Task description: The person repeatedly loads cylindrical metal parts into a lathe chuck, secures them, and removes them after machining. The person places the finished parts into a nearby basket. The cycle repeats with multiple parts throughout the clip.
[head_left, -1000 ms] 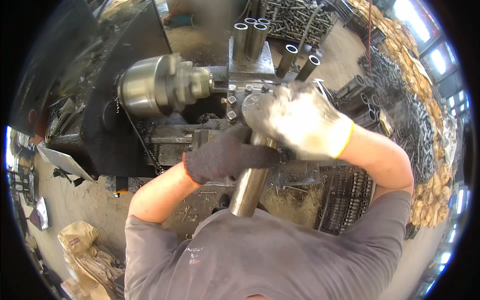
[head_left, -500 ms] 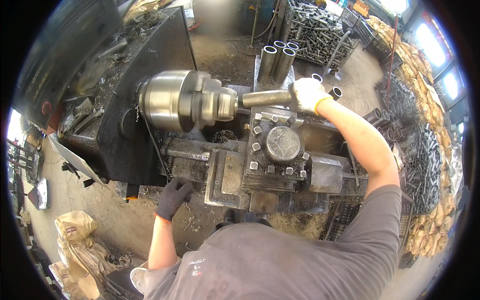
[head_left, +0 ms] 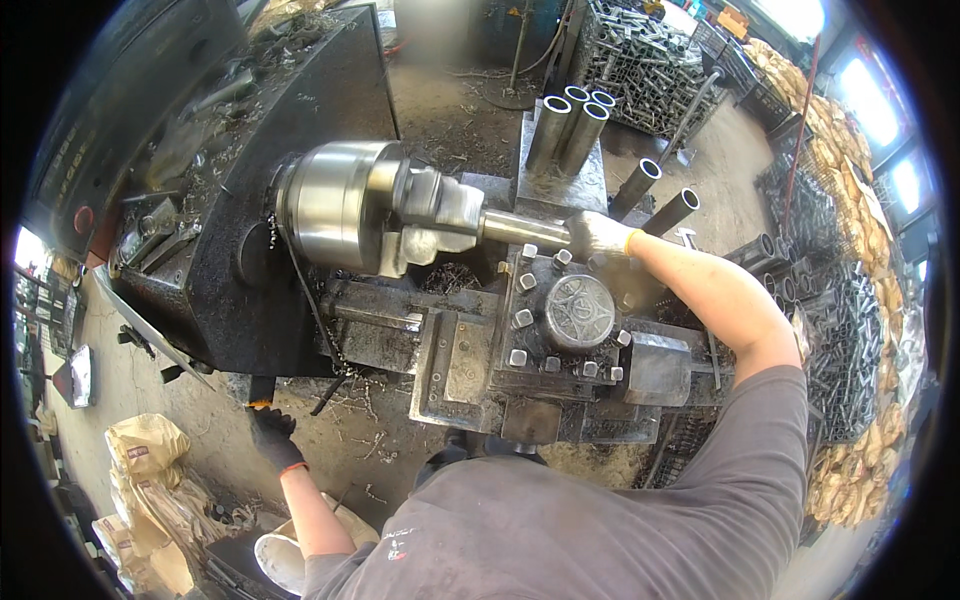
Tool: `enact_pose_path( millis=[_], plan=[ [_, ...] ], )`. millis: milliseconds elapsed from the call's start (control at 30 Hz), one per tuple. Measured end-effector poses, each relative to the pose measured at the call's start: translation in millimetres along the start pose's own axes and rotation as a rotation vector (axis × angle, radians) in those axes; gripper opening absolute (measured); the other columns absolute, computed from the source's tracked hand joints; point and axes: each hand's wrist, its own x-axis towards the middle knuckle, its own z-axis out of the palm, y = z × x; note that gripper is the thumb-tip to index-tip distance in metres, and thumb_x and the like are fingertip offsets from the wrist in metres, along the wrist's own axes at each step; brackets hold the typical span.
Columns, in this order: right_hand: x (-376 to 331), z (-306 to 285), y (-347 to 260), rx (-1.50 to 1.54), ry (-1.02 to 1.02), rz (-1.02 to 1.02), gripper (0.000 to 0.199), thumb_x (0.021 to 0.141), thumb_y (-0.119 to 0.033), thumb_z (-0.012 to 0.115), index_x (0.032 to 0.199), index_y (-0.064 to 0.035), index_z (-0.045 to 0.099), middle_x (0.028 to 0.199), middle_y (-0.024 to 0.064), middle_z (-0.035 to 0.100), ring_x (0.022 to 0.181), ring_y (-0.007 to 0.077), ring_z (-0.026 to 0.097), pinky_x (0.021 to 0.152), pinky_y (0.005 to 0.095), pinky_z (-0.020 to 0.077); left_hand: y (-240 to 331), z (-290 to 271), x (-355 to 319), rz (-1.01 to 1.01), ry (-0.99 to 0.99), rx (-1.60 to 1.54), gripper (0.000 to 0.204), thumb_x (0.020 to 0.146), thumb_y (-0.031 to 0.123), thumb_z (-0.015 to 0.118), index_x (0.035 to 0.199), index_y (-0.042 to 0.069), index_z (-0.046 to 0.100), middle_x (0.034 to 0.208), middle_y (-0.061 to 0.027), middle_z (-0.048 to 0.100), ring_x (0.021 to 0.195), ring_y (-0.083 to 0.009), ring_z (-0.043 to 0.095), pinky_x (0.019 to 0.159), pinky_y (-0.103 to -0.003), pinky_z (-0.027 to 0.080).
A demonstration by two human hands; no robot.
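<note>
A metal tube (head_left: 522, 231) runs level, its left end at the jaws of the lathe chuck (head_left: 335, 205). My right hand (head_left: 598, 235), in a white glove, is closed around the tube's right end, above the tool post (head_left: 577, 312). The chuck jaws (head_left: 435, 210) look smeared, as if turning. Low on the left, my left hand (head_left: 272, 440) wears a dark glove. Its fingers are curled at the lower end of a black lever (head_left: 262, 389) with an orange tip; whatever lies inside them is hidden.
Several tubes (head_left: 573, 130) stand upright on a metal plate behind the lathe. Two more tubes (head_left: 637, 187) lean right of them. Beyond is a wire crate (head_left: 645, 75) full of metal parts. Metal shavings (head_left: 370, 440) litter the floor, and paper sacks (head_left: 148, 445) lie at lower left.
My right hand and the tube have moved left and slightly down, bringing the tube's end to the chuck. The chuck jaws have rotated. My left hand has moved left and down to the black lever.
</note>
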Motion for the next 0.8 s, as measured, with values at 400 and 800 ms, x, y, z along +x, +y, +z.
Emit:
enact_pose_path(
  millis=[400, 800],
  plan=[
    [77.6, -41.9, -117.5, 0.385, -0.404, 0.066, 0.032, 0.085, -0.001, 0.078, 0.113, 0.01, 0.066, 0.081, 0.0118, 0.073, 0.065, 0.0164, 0.071, 0.049, 0.0298, 0.0557, 64.1, 14.6, -12.3, -0.44, -0.039, -0.07, 0.05, 0.105, 0.066, 0.05, 0.076, 0.025, 0.055, 0.06, 0.0059, 0.045, 0.047, -0.0135, 0.032, 0.048, -0.033, 0.025],
    [21.4, -9.2, -12.6, -0.619, -0.184, -0.098, 0.04, 0.082, -0.025, 0.076, 0.113, 0.0008, 0.073, 0.094, 0.0225, 0.077, 0.082, 0.0389, 0.076, 0.075, 0.045, 0.0603, 32.2, 6.3, -3.2, -0.013, 0.094, 0.203, 0.039, 0.108, 0.048, 0.058, 0.112, 0.01, 0.068, 0.09, -0.0058, 0.063, 0.064, -0.0193, 0.055, 0.057, -0.038, 0.047]
  ],
)
